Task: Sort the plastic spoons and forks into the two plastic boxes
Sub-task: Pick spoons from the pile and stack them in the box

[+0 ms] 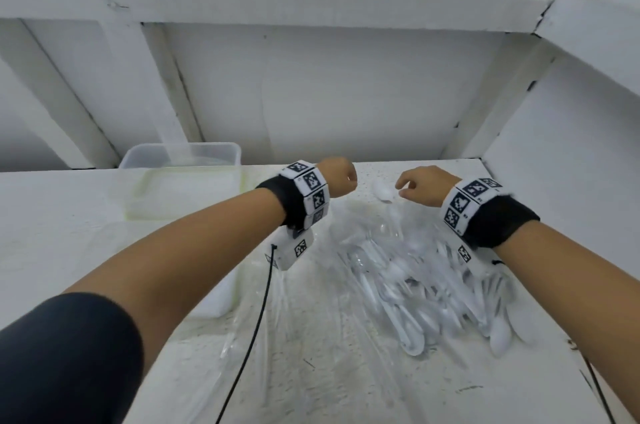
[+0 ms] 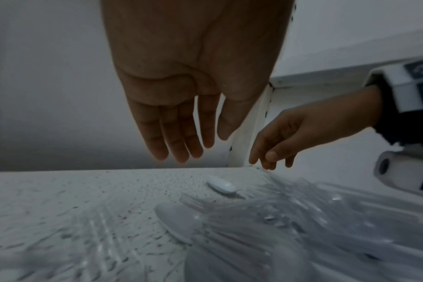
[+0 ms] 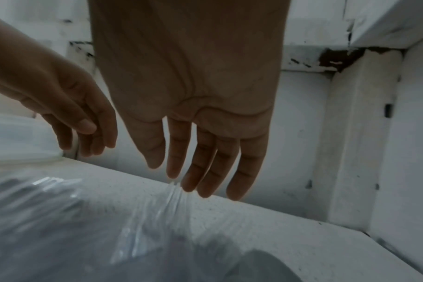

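Below, a white table (image 1: 86, 250) with small dark speckles carries everything. Behind it stands a white wall with painted beams, and the paint is chipped dark at a corner in the right wrist view. A clear plastic sheet (image 1: 311, 337) lies crumpled on the table, and on it is a pile of plastic spoons and forks (image 1: 426, 292), white and clear, crossing each other; in the blur I cannot separate most of them. One white spoon (image 1: 382, 193) lies alone at the far edge of the sheet, its bowl turned down, just beside the right hand. A clear plastic box (image 1: 180, 178) stands at the far left of the table, well apart from the pile. A second white box (image 1: 218, 295) is partly hidden under the left forearm.

Both hands hang over the far end of the pile. The left hand (image 1: 337, 176) has its fingers straight and loose and holds nothing. The right hand (image 1: 420, 184) is also relaxed, fingers pointing down; its fingertips (image 3: 188, 185) meet a raised fold of the sheet, but I cannot tell if they pinch it. Each wrist wears a black band (image 1: 287, 202) with printed markers.
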Demonstrator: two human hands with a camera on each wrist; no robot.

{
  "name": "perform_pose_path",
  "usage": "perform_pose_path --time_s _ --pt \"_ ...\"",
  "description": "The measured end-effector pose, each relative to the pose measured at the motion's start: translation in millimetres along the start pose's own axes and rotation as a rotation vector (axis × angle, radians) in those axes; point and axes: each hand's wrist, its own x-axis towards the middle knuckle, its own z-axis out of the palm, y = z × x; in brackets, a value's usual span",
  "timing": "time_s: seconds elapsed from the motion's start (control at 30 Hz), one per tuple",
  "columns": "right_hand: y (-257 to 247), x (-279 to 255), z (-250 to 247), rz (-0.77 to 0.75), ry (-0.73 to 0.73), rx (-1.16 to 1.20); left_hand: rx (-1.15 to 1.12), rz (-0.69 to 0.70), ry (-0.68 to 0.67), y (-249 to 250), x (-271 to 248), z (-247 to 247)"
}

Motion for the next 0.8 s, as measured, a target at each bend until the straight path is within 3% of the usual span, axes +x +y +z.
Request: perform_pose_path --time_s 0.4,0.63,0.8 --pt "16.9 35.5 16.1 0.057 -0.009 0.077 0.151 -0.11 -0.112 12.0 102.5 50.3" --pt "26.8 34.2 24.0 0.133 -0.037 0.179 0.086 -0.091 -0.14 12.2 100.4 43.5" --pt "29.0 34.0 25.9 0.164 -0.052 0.204 -0.053 -0.058 -0.051 6.6 74.7 21.8"
